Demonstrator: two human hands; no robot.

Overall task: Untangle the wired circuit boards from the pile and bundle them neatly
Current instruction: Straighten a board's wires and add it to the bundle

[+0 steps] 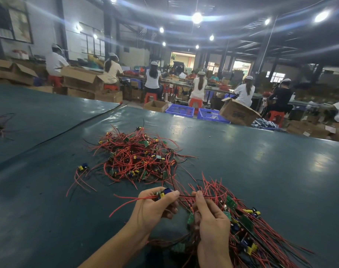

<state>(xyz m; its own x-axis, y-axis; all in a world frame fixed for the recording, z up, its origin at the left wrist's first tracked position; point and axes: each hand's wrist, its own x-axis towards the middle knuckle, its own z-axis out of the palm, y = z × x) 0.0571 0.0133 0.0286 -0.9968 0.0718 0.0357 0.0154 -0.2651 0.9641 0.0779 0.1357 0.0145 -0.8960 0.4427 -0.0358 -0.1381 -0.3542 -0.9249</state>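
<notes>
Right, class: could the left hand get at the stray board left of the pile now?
Probably yes: only bare table separates the left hand from the stray board, though it is pinching another board.

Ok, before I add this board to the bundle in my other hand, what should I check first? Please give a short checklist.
1. Grip: left hand pinches the board: ok.
2. Hold: right hand grips the bundle: ok.
3. Board free of the pile: cannot tell; a black wire runs from the hands toward it.
4. Bundle tidy: not ok; its red wire ends fan out.
5. Strays collected: not ok; a stray board lies left of the pile.
</notes>
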